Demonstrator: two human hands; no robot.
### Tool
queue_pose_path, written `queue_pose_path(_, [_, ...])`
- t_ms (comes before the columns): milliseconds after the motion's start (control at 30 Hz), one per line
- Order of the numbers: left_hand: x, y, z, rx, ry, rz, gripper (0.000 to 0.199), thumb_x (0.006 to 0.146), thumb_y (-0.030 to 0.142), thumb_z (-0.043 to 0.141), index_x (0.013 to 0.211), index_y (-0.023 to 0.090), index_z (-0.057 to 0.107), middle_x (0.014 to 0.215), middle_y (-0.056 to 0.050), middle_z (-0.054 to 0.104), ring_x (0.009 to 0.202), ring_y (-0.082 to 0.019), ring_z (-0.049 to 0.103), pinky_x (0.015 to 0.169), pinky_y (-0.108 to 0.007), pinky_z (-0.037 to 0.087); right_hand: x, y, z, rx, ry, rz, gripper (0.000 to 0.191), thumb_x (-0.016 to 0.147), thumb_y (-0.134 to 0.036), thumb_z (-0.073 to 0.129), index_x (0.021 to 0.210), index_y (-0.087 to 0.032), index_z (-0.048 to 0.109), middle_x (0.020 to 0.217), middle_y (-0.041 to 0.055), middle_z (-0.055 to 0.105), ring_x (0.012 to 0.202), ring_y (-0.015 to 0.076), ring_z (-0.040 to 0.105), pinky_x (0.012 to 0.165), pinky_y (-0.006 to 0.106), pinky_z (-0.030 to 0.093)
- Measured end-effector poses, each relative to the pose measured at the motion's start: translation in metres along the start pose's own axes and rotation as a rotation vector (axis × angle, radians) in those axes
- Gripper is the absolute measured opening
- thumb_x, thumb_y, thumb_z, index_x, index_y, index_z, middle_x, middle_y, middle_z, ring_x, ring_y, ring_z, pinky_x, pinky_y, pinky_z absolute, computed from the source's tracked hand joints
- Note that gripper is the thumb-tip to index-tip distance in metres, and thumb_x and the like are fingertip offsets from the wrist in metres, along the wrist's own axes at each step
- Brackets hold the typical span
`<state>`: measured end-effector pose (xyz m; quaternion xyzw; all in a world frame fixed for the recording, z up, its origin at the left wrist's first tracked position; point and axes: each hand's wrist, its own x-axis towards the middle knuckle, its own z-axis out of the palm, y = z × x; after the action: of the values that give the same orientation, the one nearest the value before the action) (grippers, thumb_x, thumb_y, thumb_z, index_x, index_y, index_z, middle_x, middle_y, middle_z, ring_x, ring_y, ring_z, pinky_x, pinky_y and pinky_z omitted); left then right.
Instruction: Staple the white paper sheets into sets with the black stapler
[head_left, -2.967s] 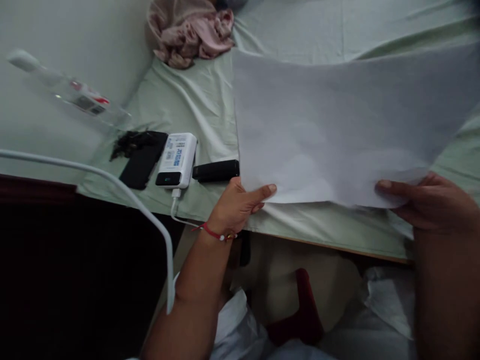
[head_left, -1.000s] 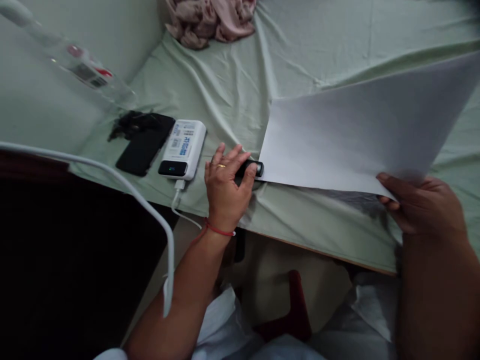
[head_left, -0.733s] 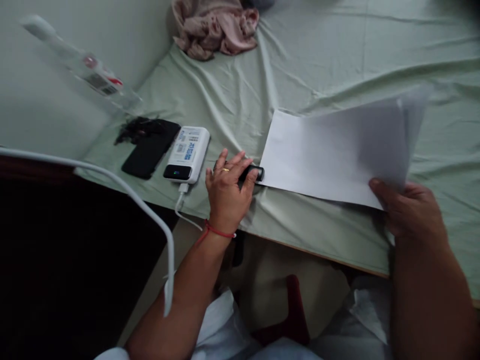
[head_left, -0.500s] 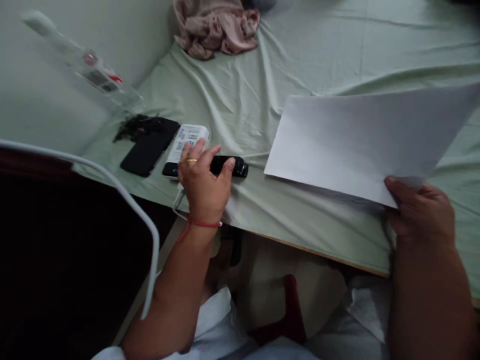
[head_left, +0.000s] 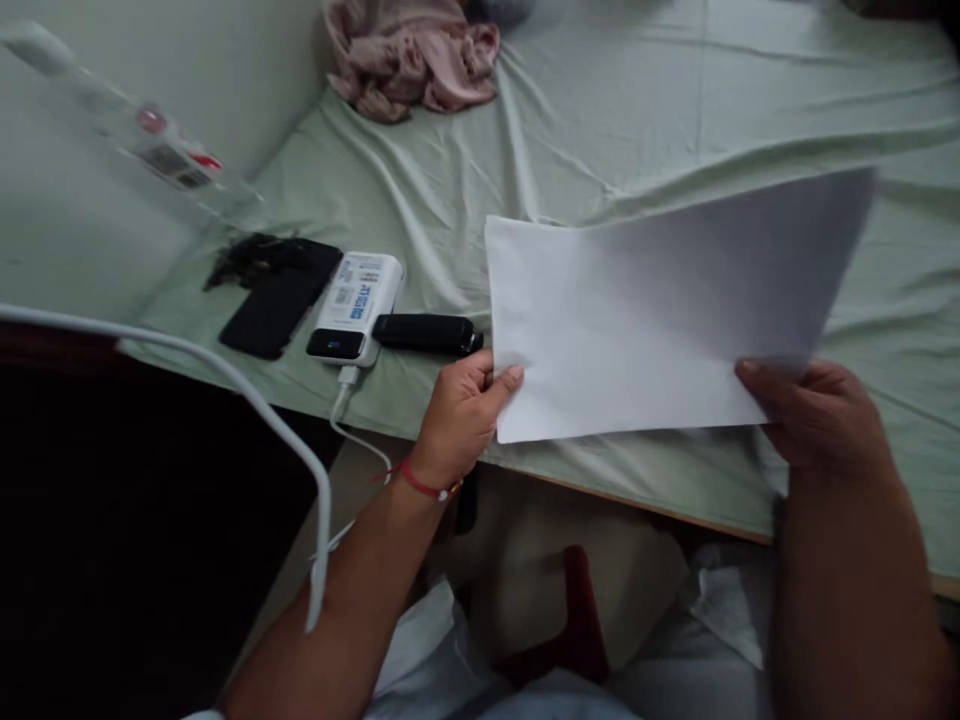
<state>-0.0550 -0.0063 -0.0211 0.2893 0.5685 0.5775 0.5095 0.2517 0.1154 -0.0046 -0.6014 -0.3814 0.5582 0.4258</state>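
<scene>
White paper (head_left: pixel 630 310) spans between my two hands above the pale green sheet, its far right corner curling up. My left hand (head_left: pixel 469 405) pinches the left edge near the lower corner, thumb on top. On the right, my right hand (head_left: pixel 817 415) grips the near edge, thumb over the paper and fingers underneath. Just beyond my left hand lies a black, rounded stick-like object (head_left: pixel 427 333), its left end against a white power bank (head_left: pixel 356 305) with a small lit display. A white cable (head_left: pixel 345 385) is plugged into the power bank's near end.
A black phone (head_left: pixel 277 305) lies left of the power bank, with a dark tangled clump (head_left: pixel 251 260) at its far end. Behind them leans a clear plastic bottle (head_left: pixel 176 160). A crumpled pinkish cloth (head_left: pixel 412 60) sits farther back. A pale curved tube (head_left: pixel 247 385) crosses the left foreground.
My left hand has left the black stick-like object and taken hold of the paper's left edge. The paper has shifted left, with my right hand still gripping it.
</scene>
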Motion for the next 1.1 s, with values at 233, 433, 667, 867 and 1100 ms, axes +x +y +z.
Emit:
queue_pose_path(233, [0.004, -0.005, -0.001, 0.006, 0.078, -0.045, 0.043, 0.07, 0.053, 0.096, 0.086, 0.017, 0.079, 0.077, -0.003, 0.076, 0.064, -0.016, 0.064, 0.06, -0.027, 0.051, 0.002, 0.001, -0.004, -0.05, -0.039, 0.057, 0.039, 0.048, -0.023, 0.098, 0.084, -0.017, 0.085, 0.071, 0.0032, 0.078, 0.057, 0.0168, 0.069, 0.055, 0.026, 0.06])
queue_pose_path(433, [0.009, -0.003, 0.002, 0.061, 0.137, -0.001, 0.041, 0.066, 0.049, 0.098, 0.076, 0.019, 0.072, 0.062, 0.003, 0.063, 0.054, -0.01, 0.051, 0.049, -0.022, 0.039, 0.006, 0.003, 0.0, 0.034, 0.076, -0.025, 0.033, 0.047, -0.016, 0.094, 0.079, -0.019, 0.084, 0.074, 0.0016, 0.079, 0.057, 0.0137, 0.067, 0.053, 0.023, 0.057])
queue_pose_path(667, [0.01, -0.001, 0.004, 0.097, 0.168, 0.01, 0.051, 0.072, 0.061, 0.091, 0.063, 0.019, 0.064, 0.054, 0.004, 0.052, 0.049, -0.008, 0.041, 0.044, -0.022, 0.032, -0.003, -0.003, 0.002, -0.026, 0.102, 0.009, 0.035, 0.046, -0.018, 0.092, 0.08, -0.019, 0.083, 0.067, 0.0005, 0.074, 0.053, 0.0141, 0.06, 0.038, 0.02, 0.043])
queue_pose_path(867, [0.009, 0.004, 0.006, 0.132, 0.072, -0.036, 0.045, 0.062, 0.051, 0.1, 0.075, 0.018, 0.071, 0.06, 0.003, 0.059, 0.05, -0.008, 0.042, 0.042, -0.022, 0.032, -0.004, -0.007, 0.003, 0.011, 0.194, -0.018, 0.03, 0.043, -0.017, 0.089, 0.071, -0.019, 0.078, 0.068, -0.0006, 0.072, 0.054, 0.0115, 0.057, 0.039, 0.019, 0.043])
queue_pose_path(1100, [0.011, -0.002, 0.006, 0.118, 0.126, 0.014, 0.054, 0.077, 0.065, 0.087, 0.063, 0.021, 0.059, 0.054, 0.005, 0.045, 0.047, -0.008, 0.035, 0.039, -0.024, 0.023, -0.005, -0.01, 0.006, 0.018, 0.21, 0.012, 0.027, 0.044, -0.017, 0.087, 0.068, -0.019, 0.076, 0.069, 0.0003, 0.072, 0.054, 0.0111, 0.056, 0.038, 0.018, 0.043])
